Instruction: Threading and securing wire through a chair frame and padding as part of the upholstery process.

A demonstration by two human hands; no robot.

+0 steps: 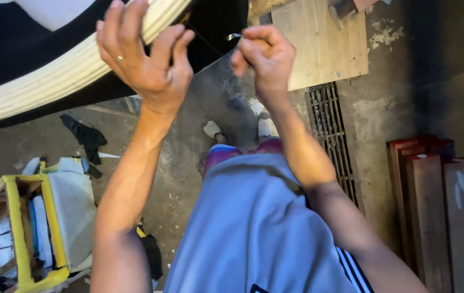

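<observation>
Curved needle and thread held up at a black-and-cream upholstered piece

Curved needle [233, 37], a small bright metal sliver, sits pinched in the fingers [245, 54] of the right hand [264, 59], raised near the top of the view. A thin dark thread [207, 43] runs from it toward the left hand [145, 59], taut and slanting upward to the left. The right hand is closed tight around the needle, fingertips bunched together. The left hand, a ring on one finger, is curled over the cream corded edge [64, 76] of the upholstered piece, its fingers bent and gripping the ribbed rim where it meets the black fabric [4, 49]. Both hands are close together, just below the piece, which fills the upper left of the view.

Below the arms are the person's blue shorts [253, 222] and white shoes [267, 127] on a stained concrete floor [188, 163]. A metal drain grate [332, 135] runs along the floor to the right of the feet, with a wooden board [324, 43] above it. Reddish wooden planks [432, 206] stand at the far right. At lower left is a yellow-framed wooden stand [20, 228] with pale cloth over it, and a black rag [85, 135] lies on the floor near it.
</observation>
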